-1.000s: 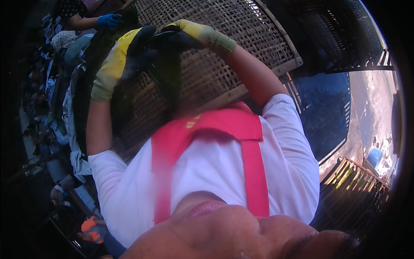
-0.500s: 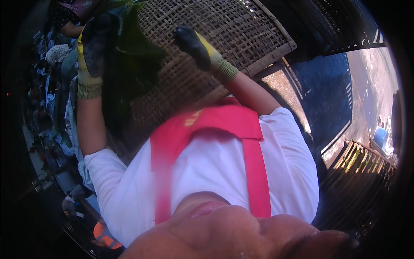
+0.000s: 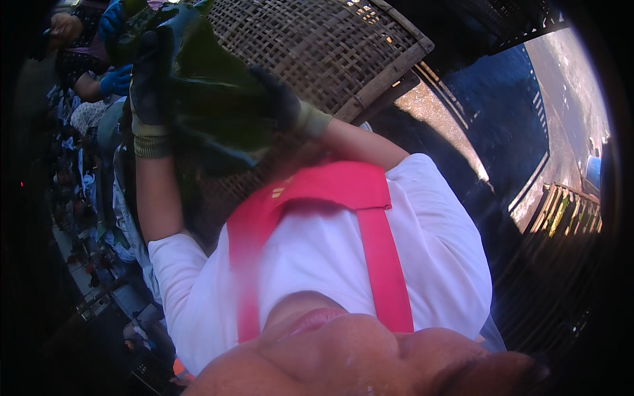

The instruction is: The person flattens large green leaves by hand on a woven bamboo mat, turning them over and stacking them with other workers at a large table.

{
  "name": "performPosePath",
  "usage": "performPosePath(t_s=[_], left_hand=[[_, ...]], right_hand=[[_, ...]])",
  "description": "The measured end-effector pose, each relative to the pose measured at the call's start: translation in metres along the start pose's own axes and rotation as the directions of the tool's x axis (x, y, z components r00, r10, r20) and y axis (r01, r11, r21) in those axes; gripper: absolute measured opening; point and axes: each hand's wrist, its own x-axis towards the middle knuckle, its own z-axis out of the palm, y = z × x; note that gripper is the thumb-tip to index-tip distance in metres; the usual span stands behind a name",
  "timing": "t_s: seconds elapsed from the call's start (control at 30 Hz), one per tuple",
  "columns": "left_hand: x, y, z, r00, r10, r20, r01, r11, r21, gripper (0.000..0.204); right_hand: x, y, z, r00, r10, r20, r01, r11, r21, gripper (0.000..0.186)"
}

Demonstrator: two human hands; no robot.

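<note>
My gloved left hand (image 3: 146, 82) is closed on a dark green, glossy, leaf-like sheet (image 3: 214, 99) over the woven bamboo rack (image 3: 337, 49). The sheet is broad and floppy, with wet-looking folds that hang down. My right hand (image 3: 276, 96), also gloved, is at the sheet's right edge; it is blurred and its fingers are too dark and smeared to show whether they grip it.
A co-worker's blue-gloved hands (image 3: 115, 82) are at upper left, one near the green material. Cluttered bags (image 3: 119, 198) line the left side. At right are a dark blue panel (image 3: 495, 119), a slatted bamboo piece (image 3: 561, 204) and a blue container (image 3: 592, 170).
My right hand, apart from the sheet half a second ago, has returned to its edge. The sheet is lifted and spread between my hands. The co-worker's hands have shifted at upper left.
</note>
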Motion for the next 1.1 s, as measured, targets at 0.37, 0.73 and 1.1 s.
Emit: performPosePath(t_s=[0.37,0.73,1.1], left_hand=[[0.049,-0.023,0.137,0.942,-0.221,0.254,0.33,0.76,-0.56,0.026],[0.21,-0.095,0.339,0.653,-0.368,0.663,0.703,0.621,-0.348,0.035],[0.194,-0.097,0.331,0.976,-0.213,-0.053,0.219,0.92,0.325,0.04]], right_hand=[[-0.074,-0.167,-0.114,0.787,-0.605,0.122,0.233,0.108,-0.966,0.032],[-0.068,-0.225,-0.159,0.62,-0.616,-0.487,0.164,0.708,-0.687,0.061],[-0.053,-0.236,-0.164,0.674,-0.724,0.149,-0.424,-0.544,-0.724,0.048]])
